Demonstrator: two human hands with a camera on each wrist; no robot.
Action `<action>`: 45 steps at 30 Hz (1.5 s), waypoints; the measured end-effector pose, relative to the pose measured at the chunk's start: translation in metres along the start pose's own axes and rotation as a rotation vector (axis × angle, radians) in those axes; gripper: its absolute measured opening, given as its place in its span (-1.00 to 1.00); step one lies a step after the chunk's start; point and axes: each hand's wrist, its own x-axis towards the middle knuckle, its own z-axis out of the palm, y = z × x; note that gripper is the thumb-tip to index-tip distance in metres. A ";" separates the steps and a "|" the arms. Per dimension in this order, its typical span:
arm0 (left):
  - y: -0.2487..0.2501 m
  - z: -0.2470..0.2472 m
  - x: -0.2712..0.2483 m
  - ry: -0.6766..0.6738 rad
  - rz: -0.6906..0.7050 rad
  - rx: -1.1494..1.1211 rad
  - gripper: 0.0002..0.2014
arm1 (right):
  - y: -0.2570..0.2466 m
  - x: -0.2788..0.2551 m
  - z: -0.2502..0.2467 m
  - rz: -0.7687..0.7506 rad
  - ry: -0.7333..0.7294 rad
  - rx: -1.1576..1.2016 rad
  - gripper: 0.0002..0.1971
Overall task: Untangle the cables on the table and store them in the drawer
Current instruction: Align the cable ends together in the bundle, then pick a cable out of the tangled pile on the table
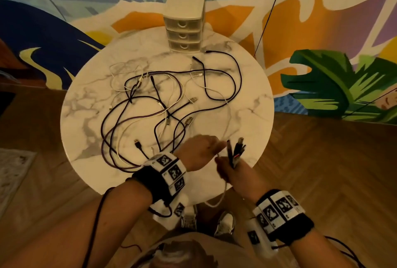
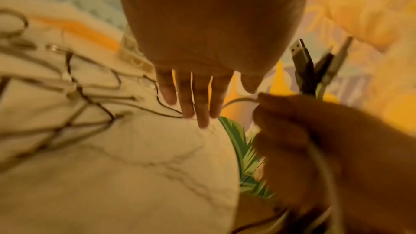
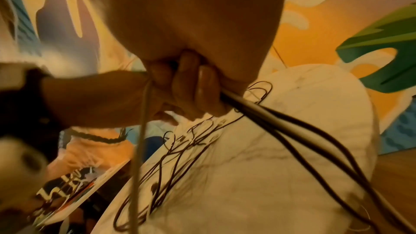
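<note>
A tangle of black, purple and white cables [image 1: 154,104] sprawls over the round marble table [image 1: 253,104]. A small cream drawer unit [image 1: 184,25] with three closed drawers stands at the table's far edge. My right hand [image 1: 227,169] grips a bundle of cable ends [image 1: 238,149] over the near edge, USB plugs [image 2: 303,63] pointing up. Dark cables [image 3: 281,122] trail from that fist [image 3: 186,84] to the table. A white cable [image 3: 141,131] hangs from it below the table edge. My left hand [image 1: 214,147] hovers beside it, its fingers [image 2: 202,106] straight, close to the white cable.
A painted mural wall rises right behind the table and drawer unit. Wooden floor surrounds the table, with a pale rug [image 1: 12,173] at the left. My shoes [image 1: 223,222] stand under the near edge. A thin dark cord [image 1: 270,10] runs down the wall at the right.
</note>
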 end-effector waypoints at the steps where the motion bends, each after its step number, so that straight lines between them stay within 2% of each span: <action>1: 0.010 0.003 0.004 -0.066 -0.039 -0.239 -0.51 | 0.002 -0.004 0.004 -0.010 -0.055 0.009 -0.60; 2: 0.020 0.005 0.008 -0.086 -0.084 -0.464 -0.55 | 0.004 -0.008 0.006 -0.021 -0.110 0.043 -0.59; 4: 0.036 0.001 0.011 -0.008 -0.155 -0.767 -0.68 | 0.011 -0.014 0.007 -0.007 -0.196 0.056 -0.47; 6: 0.044 -0.005 0.014 0.086 -0.151 -0.891 -0.76 | 0.015 -0.019 0.004 0.043 -0.225 0.095 -0.59; 8: 0.047 -0.010 0.014 0.097 -0.099 -0.772 -0.76 | 0.021 -0.020 -0.003 0.049 -0.152 0.319 -0.64; 11: 0.053 -0.003 0.004 0.003 0.045 -0.355 -0.77 | 0.025 -0.005 -0.028 0.082 0.196 0.644 -0.46; 12: 0.055 0.004 -0.002 -0.073 0.105 -0.228 -0.78 | 0.023 0.003 -0.039 0.116 0.250 0.732 -0.43; 14: 0.061 0.020 -0.014 -0.232 0.204 -0.042 -0.79 | 0.017 0.017 -0.058 0.146 0.208 0.858 -0.40; 16: 0.063 0.033 -0.022 -0.339 0.217 0.048 -0.80 | 0.011 0.027 -0.074 0.154 0.201 0.908 -0.48; 19: 0.057 0.040 -0.028 -0.435 0.176 0.142 -0.76 | 0.002 0.039 -0.097 0.136 0.313 0.892 -0.61; 22: 0.045 0.042 -0.030 -0.528 0.117 0.149 -0.71 | -0.009 0.041 -0.117 0.060 0.383 0.828 -0.63; 24: 0.039 0.042 -0.025 -0.538 0.113 0.151 -0.66 | -0.018 0.036 -0.119 -0.006 0.385 0.746 -0.63; 26: 0.039 0.037 -0.012 -0.463 0.141 0.078 -0.61 | -0.025 0.027 -0.111 -0.084 0.327 0.657 -0.63; 27: 0.044 0.033 -0.003 -0.390 0.134 -0.063 -0.60 | -0.026 0.021 -0.106 -0.123 0.296 0.612 -0.63; 31: 0.069 0.000 0.038 -0.063 -0.166 -1.002 -0.67 | -0.016 -0.002 -0.084 -0.185 0.189 0.364 -0.62; 33: 0.082 -0.013 0.053 -0.010 -0.171 -1.247 -0.77 | -0.011 -0.012 -0.077 -0.161 0.123 0.390 -0.66; 35: 0.093 -0.021 0.062 0.026 -0.124 -1.288 -0.81 | -0.011 -0.021 -0.072 -0.118 0.061 0.431 -0.70; 37: 0.102 -0.026 0.072 0.131 -0.092 -1.271 -0.81 | -0.009 -0.027 -0.067 -0.070 0.005 0.451 -0.71; 40: 0.109 -0.030 0.081 0.264 -0.021 -1.152 -0.76 | -0.002 -0.032 -0.064 -0.032 -0.022 0.453 -0.73; 43: 0.115 -0.028 0.082 0.241 -0.005 -1.040 -0.69 | 0.003 -0.033 -0.067 -0.028 0.003 0.421 -0.78; 45: 0.119 -0.026 0.079 0.194 -0.011 -0.986 -0.62 | 0.006 -0.031 -0.069 -0.031 0.024 0.403 -0.74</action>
